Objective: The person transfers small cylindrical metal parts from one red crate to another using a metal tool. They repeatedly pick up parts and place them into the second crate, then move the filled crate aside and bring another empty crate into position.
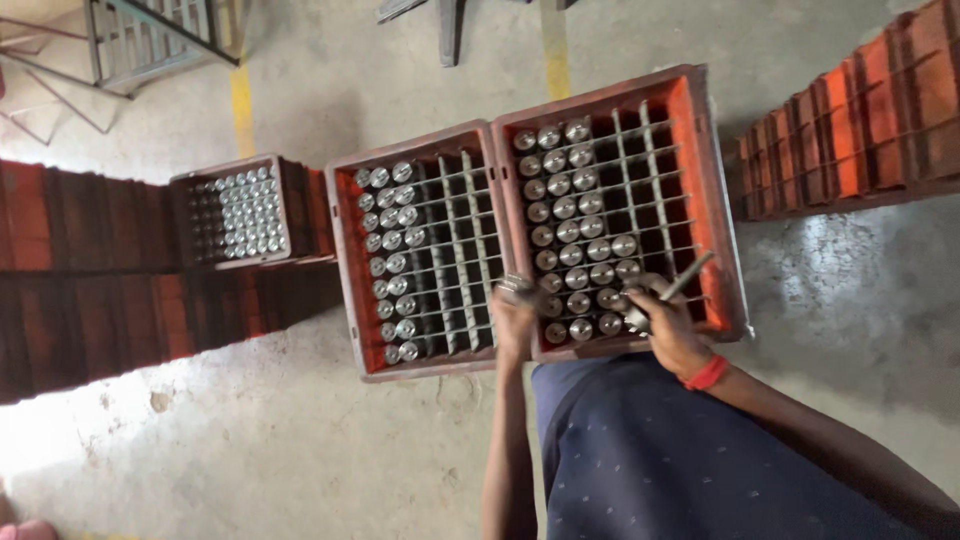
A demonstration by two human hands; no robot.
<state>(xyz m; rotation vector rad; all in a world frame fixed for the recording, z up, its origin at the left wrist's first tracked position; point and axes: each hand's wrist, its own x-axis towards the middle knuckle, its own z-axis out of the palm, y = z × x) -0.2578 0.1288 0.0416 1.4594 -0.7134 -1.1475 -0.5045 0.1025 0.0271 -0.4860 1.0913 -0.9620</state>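
Two red plastic crates with metal divider grids stand side by side on the floor: a left crate (345,260) and a right crate (712,180). Shiny round metal cylinders (570,232) fill several cells at the left side of each. My left hand (514,318) rests at the near edge between the crates, closed around a metal cylinder (514,285). My right hand (668,325), with a red band at the wrist, is over the right crate's near corner and grips a thin metal rod (688,277).
A third crate (296,205) full of metal cylinders sits to the left. Stacks of red crates stand at left (90,290) and at right (850,120). A metal frame (140,40) is at top left. Concrete floor with yellow lines (240,100).
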